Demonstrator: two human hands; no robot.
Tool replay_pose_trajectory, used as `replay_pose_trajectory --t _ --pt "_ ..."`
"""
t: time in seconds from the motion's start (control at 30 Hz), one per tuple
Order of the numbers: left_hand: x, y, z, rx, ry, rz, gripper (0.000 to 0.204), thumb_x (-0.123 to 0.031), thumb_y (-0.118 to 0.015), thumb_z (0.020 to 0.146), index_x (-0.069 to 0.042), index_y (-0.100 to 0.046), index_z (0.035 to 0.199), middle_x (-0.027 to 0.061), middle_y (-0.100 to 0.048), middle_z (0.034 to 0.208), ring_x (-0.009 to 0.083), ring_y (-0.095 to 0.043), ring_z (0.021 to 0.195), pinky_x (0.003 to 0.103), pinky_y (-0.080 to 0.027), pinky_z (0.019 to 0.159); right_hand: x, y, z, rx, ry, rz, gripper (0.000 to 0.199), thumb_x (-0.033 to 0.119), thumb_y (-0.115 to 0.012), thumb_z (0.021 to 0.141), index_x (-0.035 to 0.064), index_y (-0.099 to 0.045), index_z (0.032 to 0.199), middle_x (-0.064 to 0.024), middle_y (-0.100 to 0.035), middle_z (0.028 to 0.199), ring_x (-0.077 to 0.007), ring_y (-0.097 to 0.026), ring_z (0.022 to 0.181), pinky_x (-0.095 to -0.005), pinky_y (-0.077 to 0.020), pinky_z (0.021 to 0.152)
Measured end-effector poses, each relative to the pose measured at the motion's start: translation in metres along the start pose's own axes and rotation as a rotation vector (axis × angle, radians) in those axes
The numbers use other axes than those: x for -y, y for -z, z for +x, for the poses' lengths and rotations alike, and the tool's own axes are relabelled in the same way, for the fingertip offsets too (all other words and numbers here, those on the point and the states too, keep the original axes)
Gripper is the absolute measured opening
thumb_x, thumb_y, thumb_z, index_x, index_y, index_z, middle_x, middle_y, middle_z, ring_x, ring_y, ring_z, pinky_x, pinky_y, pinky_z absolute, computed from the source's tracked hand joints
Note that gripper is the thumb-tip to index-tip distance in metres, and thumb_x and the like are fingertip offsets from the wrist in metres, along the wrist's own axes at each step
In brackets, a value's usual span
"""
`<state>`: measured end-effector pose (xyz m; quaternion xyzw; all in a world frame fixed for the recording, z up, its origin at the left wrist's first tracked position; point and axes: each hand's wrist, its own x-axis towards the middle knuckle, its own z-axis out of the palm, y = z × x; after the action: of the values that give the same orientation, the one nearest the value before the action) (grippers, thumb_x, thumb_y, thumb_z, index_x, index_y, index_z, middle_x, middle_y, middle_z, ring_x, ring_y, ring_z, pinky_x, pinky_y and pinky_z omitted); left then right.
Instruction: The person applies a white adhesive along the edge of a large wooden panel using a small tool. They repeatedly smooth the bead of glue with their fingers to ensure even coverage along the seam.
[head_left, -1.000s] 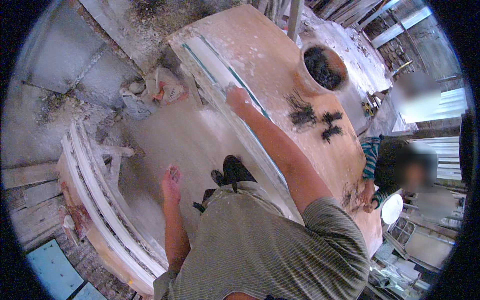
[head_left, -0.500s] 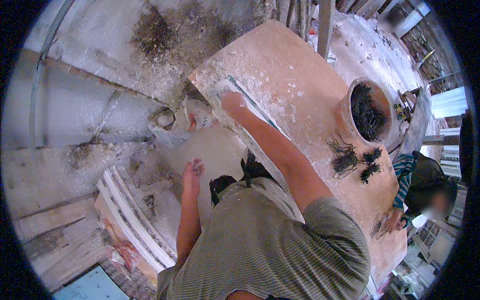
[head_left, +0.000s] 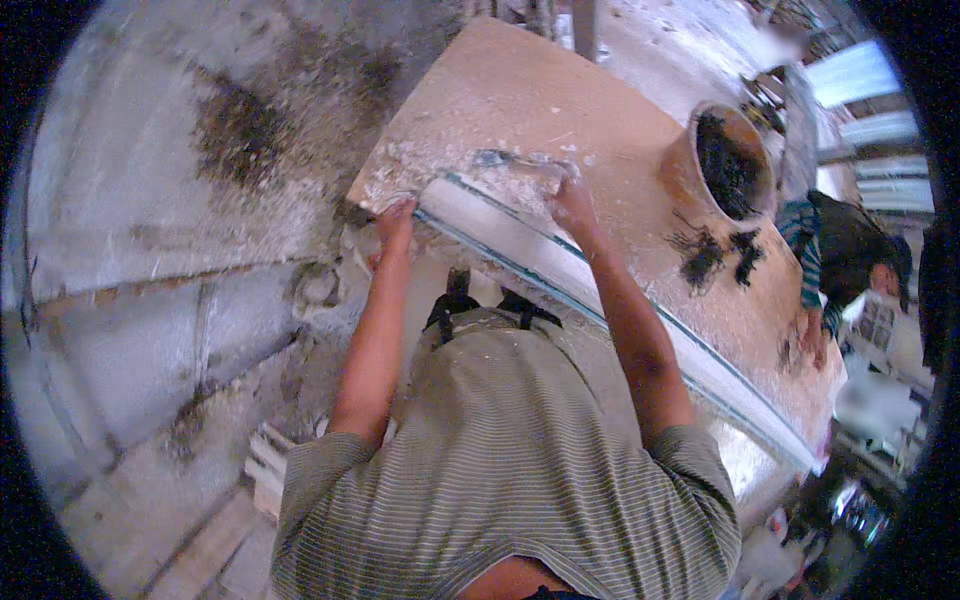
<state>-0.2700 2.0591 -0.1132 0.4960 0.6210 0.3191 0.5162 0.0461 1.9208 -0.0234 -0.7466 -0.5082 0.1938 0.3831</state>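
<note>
tabletop [head_left: 600, 110]: supports long strip [head_left: 515, 236] near its edge, within reach
left hand [head_left: 394, 222]: by strip's end, can't tell finger spread
right hand [head_left: 572, 205]: fingers around flat tool [head_left: 490, 158]

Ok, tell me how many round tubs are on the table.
1. The tan tub stands on the table, to the right of the person's right hand. Anything small behind it could be hidden.

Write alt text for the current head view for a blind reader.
A person's left hand is beside the end of a long, white, green-edged strip on a dusty brown table, while the right hand appears to hold a flat grey tool. A round brown tub holds black strands.
</note>
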Motion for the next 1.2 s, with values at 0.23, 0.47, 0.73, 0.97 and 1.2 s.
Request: replay_pose_trajectory --t 0.23,0.47,0.73,0.97,1.2 --pt "0.008 -0.004 0.023 0.094 0.094 -0.059 0.035 -0.022 -0.069 0.087 0.000 -0.066 0.114 0.0085 -0.067 0.104 0.0169 -0.060 0.093 0.031 -0.046 0.082 -0.018 0.020 -0.088 -0.251 -0.296 -0.139 0.032 0.019 -0.071 0.081 0.0066 -0.067 0.110 -0.0165 -0.058 0.121 -0.0331 -0.054 0.116 -0.0396 -0.0465 0.097" --pt "0.033 0.007 0.062 0.267 0.366 -0.301 0.031 -0.032 -0.056 0.093 -0.007 -0.068 0.107 0.0071 -0.064 0.104 0.0217 -0.058 0.093 0.036 -0.047 0.082 0.000 0.005 -0.171 -0.567 -0.513 -0.010 0.027 0.019 -0.073 0.080 0.0076 -0.068 0.104 -0.0159 -0.061 0.118 -0.0334 -0.058 0.110 -0.0410 -0.0454 0.096" --pt "0.017 0.026 0.051 0.560 0.197 -0.269 0.033 -0.035 -0.058 0.094 -0.008 -0.063 0.112 0.0032 -0.064 0.098 0.0172 -0.058 0.088 0.033 -0.047 0.079 0.037 -0.005 -0.196 -0.721 -0.620 -0.040 0.025 0.018 -0.069 0.081 0.0097 -0.066 0.105 -0.0139 -0.060 0.114 -0.0340 -0.057 0.109 -0.0436 -0.0455 0.095" --pt "-0.002 0.036 0.054 0.542 0.277 -0.258 0.036 -0.037 -0.059 0.094 -0.009 -0.063 0.117 -0.0001 -0.064 0.108 0.0129 -0.054 0.097 0.033 -0.038 0.081 0.008 0.011 -0.194 -0.690 -0.581 -0.496 0.033 0.031 -0.072 0.080 0.0127 -0.066 0.107 -0.0137 -0.060 0.114 -0.0347 -0.052 0.113 -0.0436 -0.0442 0.096" --pt "-0.033 0.039 0.027 0.545 0.228 -0.319 0.034 -0.036 -0.056 0.097 -0.011 -0.061 0.119 0.0007 -0.062 0.106 0.0130 -0.054 0.094 0.033 -0.043 0.079 -0.047 0.051 -0.224 -0.567 -0.853 -0.914 0.032 0.037 -0.072 0.078 0.0135 -0.067 0.098 -0.0132 -0.064 0.107 -0.0338 -0.057 0.104 -0.0435 -0.0487 0.086"
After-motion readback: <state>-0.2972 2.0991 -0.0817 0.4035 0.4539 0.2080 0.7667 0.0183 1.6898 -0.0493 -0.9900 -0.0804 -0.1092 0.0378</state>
